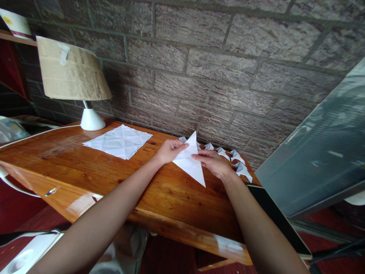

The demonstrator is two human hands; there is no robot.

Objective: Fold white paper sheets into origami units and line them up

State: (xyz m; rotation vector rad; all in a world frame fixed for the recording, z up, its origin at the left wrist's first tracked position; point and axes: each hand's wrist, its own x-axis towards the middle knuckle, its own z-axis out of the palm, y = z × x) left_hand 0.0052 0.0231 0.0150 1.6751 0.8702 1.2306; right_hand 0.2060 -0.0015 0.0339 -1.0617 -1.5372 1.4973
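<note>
A white sheet of paper folded into a triangle (190, 164) is held up above the wooden desk, one point upward and one toward me. My left hand (171, 149) pinches its left edge, thumb on the near face. From the right, my right hand (212, 161) grips the other edge, its thumb also on the front and the fingers behind. Behind my hands, several small folded paper pieces (242, 170) line the back right of the desk, partly hidden. Left of my left hand lies a stack of creased white paper sheets (121, 140).
A lamp (92, 118) with a newspaper-like shade stands at the back left of the wooden desk (168, 194). The brick wall (199, 72) rises behind. A dark flat panel (279, 220) lies at the right edge, beside a glassy panel (319, 140).
</note>
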